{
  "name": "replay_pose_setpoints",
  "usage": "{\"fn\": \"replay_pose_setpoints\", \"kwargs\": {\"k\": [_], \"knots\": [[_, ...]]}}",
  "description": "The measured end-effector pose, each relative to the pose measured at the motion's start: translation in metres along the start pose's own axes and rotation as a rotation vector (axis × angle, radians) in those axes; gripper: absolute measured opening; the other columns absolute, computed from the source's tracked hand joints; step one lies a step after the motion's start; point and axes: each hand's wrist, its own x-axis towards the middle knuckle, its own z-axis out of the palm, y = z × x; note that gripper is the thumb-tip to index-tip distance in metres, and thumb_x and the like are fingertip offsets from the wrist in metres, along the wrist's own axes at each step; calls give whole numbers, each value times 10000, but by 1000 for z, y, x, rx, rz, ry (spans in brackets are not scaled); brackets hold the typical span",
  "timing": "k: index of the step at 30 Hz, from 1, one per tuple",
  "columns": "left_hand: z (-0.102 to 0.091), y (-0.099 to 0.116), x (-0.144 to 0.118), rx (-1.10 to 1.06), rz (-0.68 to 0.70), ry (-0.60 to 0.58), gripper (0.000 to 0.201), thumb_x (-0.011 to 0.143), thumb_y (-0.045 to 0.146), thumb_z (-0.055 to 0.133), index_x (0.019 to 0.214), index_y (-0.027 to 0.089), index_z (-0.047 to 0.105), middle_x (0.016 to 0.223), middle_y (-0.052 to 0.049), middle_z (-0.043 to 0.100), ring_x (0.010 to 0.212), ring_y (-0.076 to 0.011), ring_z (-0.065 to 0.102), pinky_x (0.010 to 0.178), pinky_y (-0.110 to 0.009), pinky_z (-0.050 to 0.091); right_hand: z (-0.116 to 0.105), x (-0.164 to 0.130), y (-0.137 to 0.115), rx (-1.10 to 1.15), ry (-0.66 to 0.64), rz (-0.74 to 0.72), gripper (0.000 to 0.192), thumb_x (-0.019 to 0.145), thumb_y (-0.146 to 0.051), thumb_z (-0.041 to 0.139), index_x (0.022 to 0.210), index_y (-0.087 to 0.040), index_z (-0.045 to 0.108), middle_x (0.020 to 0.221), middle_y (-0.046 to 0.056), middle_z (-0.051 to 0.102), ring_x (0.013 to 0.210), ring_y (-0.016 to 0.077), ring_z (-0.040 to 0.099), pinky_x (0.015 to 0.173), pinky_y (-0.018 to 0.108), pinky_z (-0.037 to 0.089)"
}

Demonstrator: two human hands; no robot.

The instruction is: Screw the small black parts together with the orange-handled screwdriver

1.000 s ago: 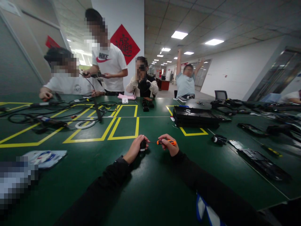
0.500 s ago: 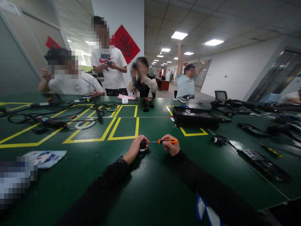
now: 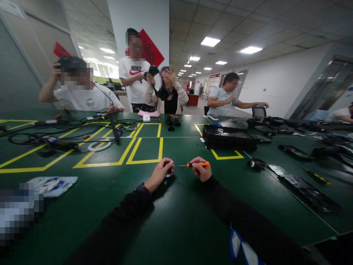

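Observation:
My left hand [image 3: 160,173] is closed around a small black part with a white band [image 3: 168,174], just above the green table [image 3: 176,217]. Fingers cover most of that part, so its kind does not show. My right hand [image 3: 202,170] grips an orange and black screwdriver [image 3: 199,164]. Its thin shaft points left toward the part, and the tip ends close to my left fingertips. Whether the tip touches the part, I cannot tell.
A black case [image 3: 228,138] lies beyond my right hand. Black cables [image 3: 63,141] and a white ring [image 3: 99,146] spread at left. At right are a black roll-like piece [image 3: 257,164], a black panel [image 3: 306,187] and a yellow screwdriver [image 3: 318,177]. Several people sit or stand across the table.
My right hand and the screwdriver have shifted slightly right. The black part has turned a little in my left hand. Across the table, one person has lowered their raised arms; the standing person moved right.

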Motion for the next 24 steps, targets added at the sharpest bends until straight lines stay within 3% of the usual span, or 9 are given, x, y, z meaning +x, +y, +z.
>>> {"fn": "replay_pose_setpoints", "kwargs": {"k": [3,7,11,13,17,24], "knots": [[-1,-2,0,106,66,61,259,766,413,463,879,180,468,744,-7,539,596,-110,519,547,-239,437,-2,3,0,0,96,10,115,643,-247,542,693,-144,548,402,-72,436,283,41,329,275,161,244],[1,1,-4,513,302,154,180,788,327,446,896,188,484,812,-26,531,728,-146,516,685,-284,420,-1,3,-3,-141,169,-37,155,656,-265,561,759,-150,570,428,-67,436,313,46,348,290,163,278],[6,6,-10,889,471,-62,162,791,217,412,932,196,489,873,-45,524,809,-175,498,742,-303,390,1,-1,1,-335,23,-31,228,681,-294,563,871,-172,598,612,-15,549,403,65,444,365,187,367],[9,7,-12,993,498,-137,187,784,179,399,950,196,482,881,-50,522,822,-182,496,741,-302,386,1,-2,6,-443,-80,-40,222,680,-271,566,881,-185,608,761,11,586,527,94,522,482,226,440],[10,7,-13,1064,503,-147,208,765,161,406,956,200,479,874,-50,522,817,-186,495,727,-297,382,-1,-2,15,-672,-222,-148,278,618,-172,617,895,-198,619,918,27,581,869,169,539,819,333,409],[8,6,-11,1134,513,-110,182,750,170,427,918,199,489,841,-56,526,797,-199,486,716,-304,365,0,-3,15,-821,-290,-197,343,615,-187,649,952,-208,589,910,33,548,868,179,514,816,336,390]]}}
